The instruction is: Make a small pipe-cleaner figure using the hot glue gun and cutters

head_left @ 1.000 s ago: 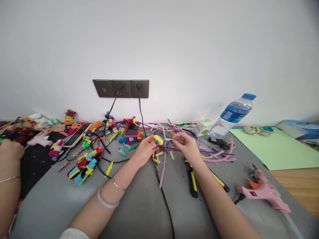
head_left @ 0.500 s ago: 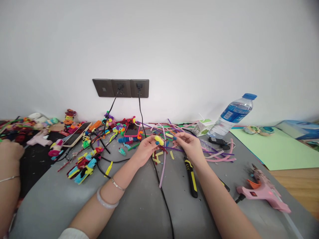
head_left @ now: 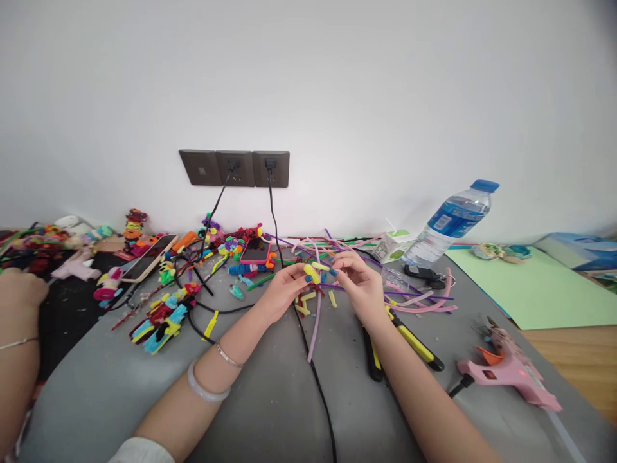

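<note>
My left hand (head_left: 284, 290) pinches a small yellow fuzzy pipe cleaner bundle (head_left: 312, 274) between thumb and fingers. A short yellow pipe cleaner piece (head_left: 320, 265) lies against the bundle's top. Its right end meets the curled fingertips of my right hand (head_left: 357, 283), though the exact grip is partly hidden. Below the hands, several cut yellow pieces (head_left: 303, 308) are scattered on the table. A long pale purple pipe cleaner (head_left: 315, 331) runs down past them. Yellow-and-black pliers (head_left: 415, 342) lie beneath my right hand and forearm, partly covered.
Pipe cleaner figures (head_left: 166, 318) and phones (head_left: 255, 251) crowd the left and back. A water bottle (head_left: 450, 222), drink carton (head_left: 391, 245), keys (head_left: 424, 275) and pink glue gun (head_left: 511, 379) stand or lie at right. A black cable (head_left: 318, 386) crosses the grey table. Another person's hand (head_left: 22, 289) is at far left.
My right hand has turned and brought the short yellow piece leftward against the bundle in my left hand. More of the pliers' right handle shows now. My left hand has barely moved.
</note>
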The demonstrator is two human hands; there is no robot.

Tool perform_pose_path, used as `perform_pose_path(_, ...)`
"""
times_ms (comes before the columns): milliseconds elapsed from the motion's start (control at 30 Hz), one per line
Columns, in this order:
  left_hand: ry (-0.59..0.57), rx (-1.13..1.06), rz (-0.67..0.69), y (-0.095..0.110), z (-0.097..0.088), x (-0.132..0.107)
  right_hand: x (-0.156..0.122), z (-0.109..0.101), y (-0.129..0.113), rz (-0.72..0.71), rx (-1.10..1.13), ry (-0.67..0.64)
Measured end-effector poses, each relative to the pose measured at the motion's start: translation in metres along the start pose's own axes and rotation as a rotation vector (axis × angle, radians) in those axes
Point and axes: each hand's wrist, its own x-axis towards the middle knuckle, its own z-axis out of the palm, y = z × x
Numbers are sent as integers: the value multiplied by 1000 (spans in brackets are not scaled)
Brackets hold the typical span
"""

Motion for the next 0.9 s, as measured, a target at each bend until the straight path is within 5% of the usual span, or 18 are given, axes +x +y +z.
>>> perform_pose_path(900,8,-23,9,2,1,0,-5,1,6,-21,-28,-135)
